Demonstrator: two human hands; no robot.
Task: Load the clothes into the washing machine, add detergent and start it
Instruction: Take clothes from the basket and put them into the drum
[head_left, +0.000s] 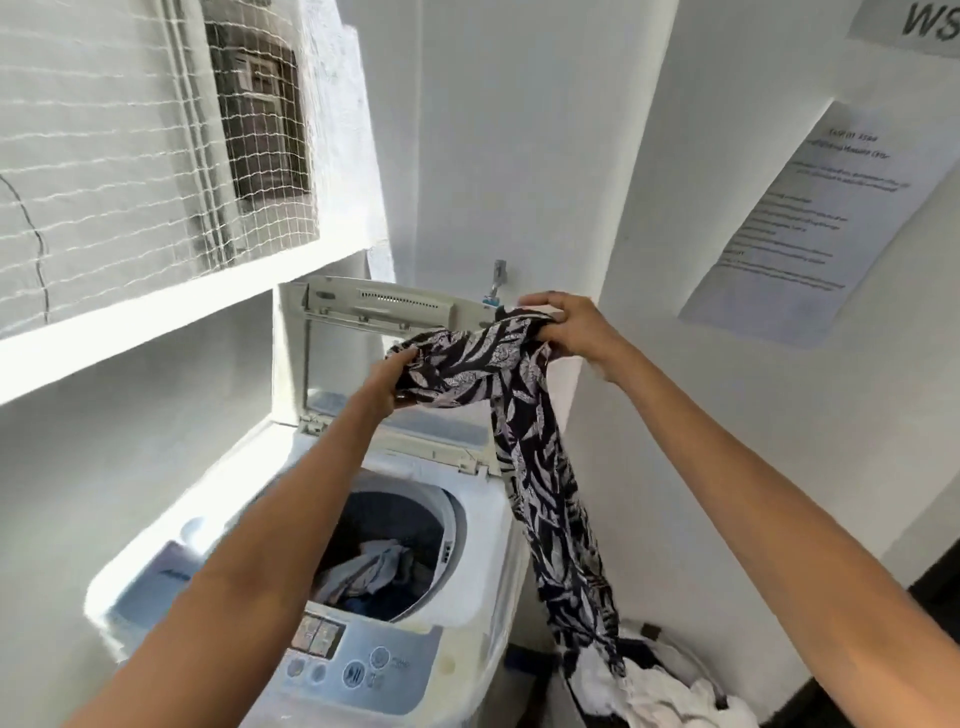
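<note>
Head view looks down on a white top-loading washing machine (467, 597) standing in a white-walled corner, its hinged lid (384, 364) raised upright against the back so the round drum (395, 551) is open to load; a few pale and dark clothes already lie inside. Low on the right, a basket of mixed white and dark laundry (654, 686) sits beside the machine, close enough to feed from. A long black-and-white leaf-print garment (524, 426) is stretched high above the drum, its tail trailing down into the basket, probably lifted to free it from the pile. The right hand (571, 325) grips its upper end with curled fingers; the left hand (392, 376) clutches a bunched fold lower down, over the lid.
</note>
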